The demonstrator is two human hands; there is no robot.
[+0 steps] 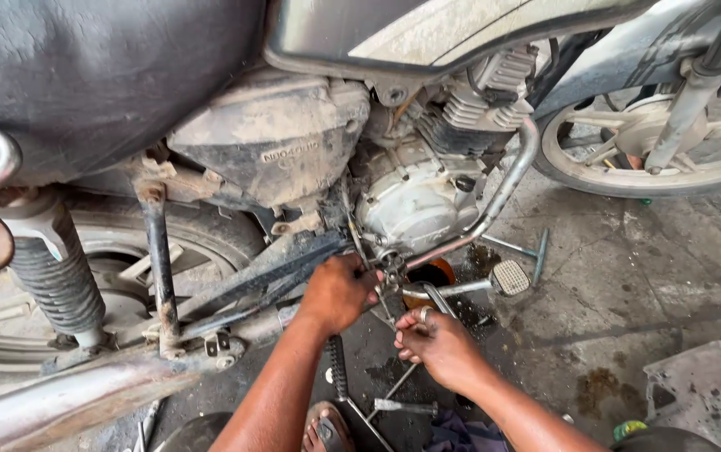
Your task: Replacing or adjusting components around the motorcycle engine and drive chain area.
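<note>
Motorcycle engine [415,197] — dusty, mid-frame, its top cut off by the tank and seat above. Left hand [337,293] is closed in a fist low at the engine's near side; what it grips is hidden under the fingers. Right hand [437,345], just right of it, has its fingers curled round a slim metal tool [437,295] that points up toward the same spot; the tool's tip is hard to make out. Brake pedal [509,277] juts right, just beyond the hands. Orange drain pan [432,271] — mostly hidden behind the exhaust pipe [494,201]. Loose tools [402,408] lie on the oil-stained floor [628,285] near the person's sandal [324,427]. Front wheel [654,142] far right, partly out of frame.
</note>
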